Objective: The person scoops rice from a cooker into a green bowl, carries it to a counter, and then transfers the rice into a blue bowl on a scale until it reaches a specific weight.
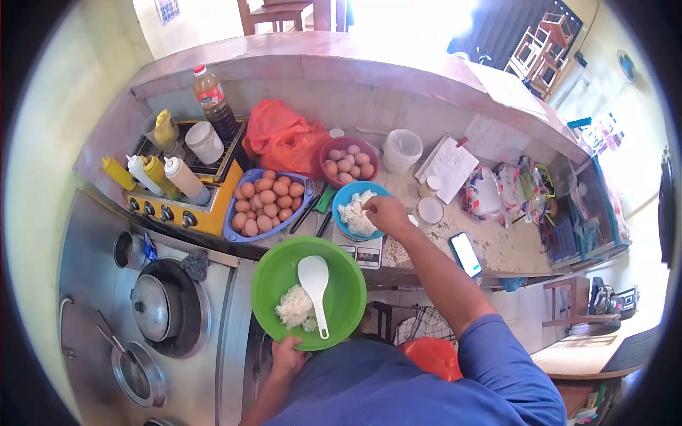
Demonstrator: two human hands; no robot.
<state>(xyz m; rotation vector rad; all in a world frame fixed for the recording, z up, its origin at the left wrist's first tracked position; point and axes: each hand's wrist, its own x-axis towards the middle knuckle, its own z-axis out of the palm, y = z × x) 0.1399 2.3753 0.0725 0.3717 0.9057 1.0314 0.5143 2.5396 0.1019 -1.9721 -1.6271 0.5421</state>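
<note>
My left hand [287, 355] grips the near rim of a green bowl [348, 284] held over the counter edge. A clump of white rice [295, 307] and a white rice paddle [316, 280] lie in it. My right hand [387, 211] reaches forward into a small blue bowl [349, 193], fingers pinched on the white rice [355, 213] inside. The blue bowl stands on a small kitchen scale [369, 254].
A blue basket of brown eggs [266, 199] and a red bowl of eggs [348, 163] sit behind. Squeeze bottles [160, 176] stand on a yellow appliance [185, 213] at left. A stove with pots [153, 305] is at lower left. A phone [466, 253] lies on the counter at right.
</note>
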